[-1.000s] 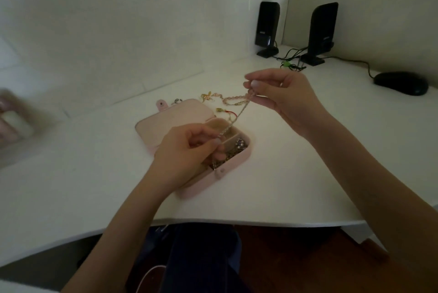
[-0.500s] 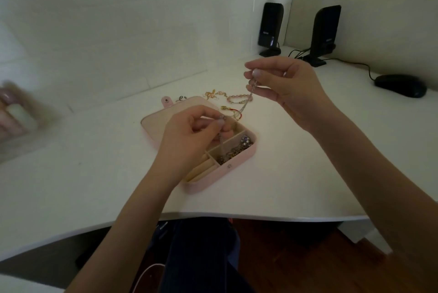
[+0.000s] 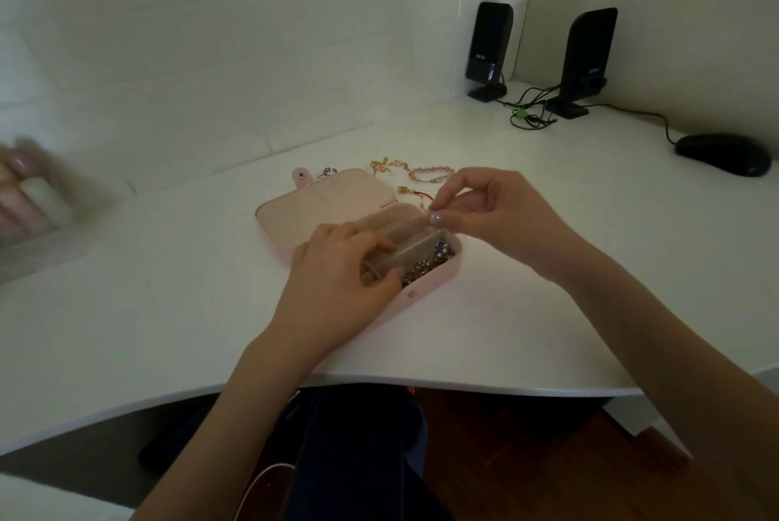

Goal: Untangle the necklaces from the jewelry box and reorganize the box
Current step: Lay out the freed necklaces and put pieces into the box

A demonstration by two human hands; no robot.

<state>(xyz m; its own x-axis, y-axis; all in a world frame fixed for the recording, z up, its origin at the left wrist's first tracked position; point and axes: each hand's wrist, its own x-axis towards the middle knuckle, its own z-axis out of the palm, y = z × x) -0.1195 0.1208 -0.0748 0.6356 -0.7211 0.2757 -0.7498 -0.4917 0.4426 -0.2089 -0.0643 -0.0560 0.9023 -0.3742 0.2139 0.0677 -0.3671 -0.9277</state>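
left grip [image 3: 337, 267] inside jewelry box [image 3: 425, 293]; right grip [image 3: 489, 212] above far edge.

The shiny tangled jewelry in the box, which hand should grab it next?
Probably the left hand: its fingertips already rest in the pink jewelry box beside the silvery tangled pile, while the right hand hovers above, fingers pinched.

Bare forearms — dark navy trousers [image 3: 358, 449] — pale-polished nails.
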